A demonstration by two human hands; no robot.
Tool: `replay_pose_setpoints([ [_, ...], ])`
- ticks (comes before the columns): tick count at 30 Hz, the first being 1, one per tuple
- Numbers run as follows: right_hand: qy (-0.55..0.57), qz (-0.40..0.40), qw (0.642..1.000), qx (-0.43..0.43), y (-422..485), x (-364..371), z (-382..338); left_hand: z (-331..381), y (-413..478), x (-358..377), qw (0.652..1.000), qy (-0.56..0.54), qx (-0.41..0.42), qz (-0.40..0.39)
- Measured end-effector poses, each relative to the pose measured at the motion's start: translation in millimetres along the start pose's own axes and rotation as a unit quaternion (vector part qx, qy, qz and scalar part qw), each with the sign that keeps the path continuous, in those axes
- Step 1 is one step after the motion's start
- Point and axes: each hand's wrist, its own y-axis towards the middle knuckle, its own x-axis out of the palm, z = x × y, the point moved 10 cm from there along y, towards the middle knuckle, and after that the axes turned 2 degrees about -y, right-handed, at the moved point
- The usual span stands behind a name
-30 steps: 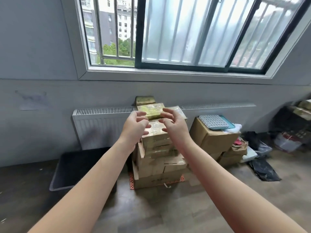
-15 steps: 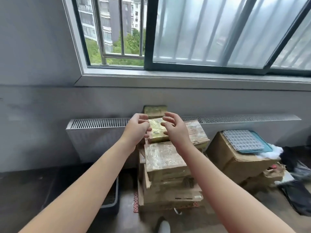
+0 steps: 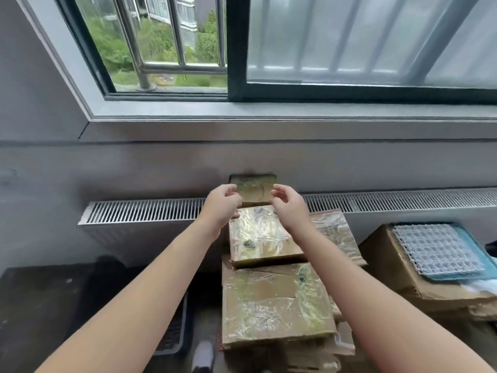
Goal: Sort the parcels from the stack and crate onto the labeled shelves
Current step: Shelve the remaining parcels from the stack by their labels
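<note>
Now the left grip (image 3: 223,205) and right grip (image 3: 289,208) pinch the small parcel (image 3: 254,191) at its nine and three o'clock, at twelve o'clock of the stack (image 3: 274,300).

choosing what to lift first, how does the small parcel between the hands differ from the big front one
The small parcel looks much smaller than the big front parcel. It sits back by the wall; the big one lies nearest the camera. The left hand and right hand flank the small one, not the big one. Both are brown cardboard under shiny tape.
</note>
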Motion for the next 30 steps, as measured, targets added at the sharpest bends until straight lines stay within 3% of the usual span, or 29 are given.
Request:
replay_pose_setpoints([
  [8, -0.132, -0.008, 0.988, 0.078, 90, 28, 36, -48, 122, -14, 0.996, 0.011, -0.092, 0.014],
  [17, -0.332, -0.042, 0.925, 0.180, 166, 58, 77, -104, 191, -6, 0.979, 0.017, -0.198, -0.055],
  [24, -0.279, -0.004, 0.931, 0.236, 184, 66, 87, -115, 208, 0, 0.968, -0.024, -0.236, -0.085],
  [30, -0.248, 0.001, 0.942, 0.227, 182, 77, 65, -120, 202, -38, 0.962, -0.103, -0.253, -0.014],
])
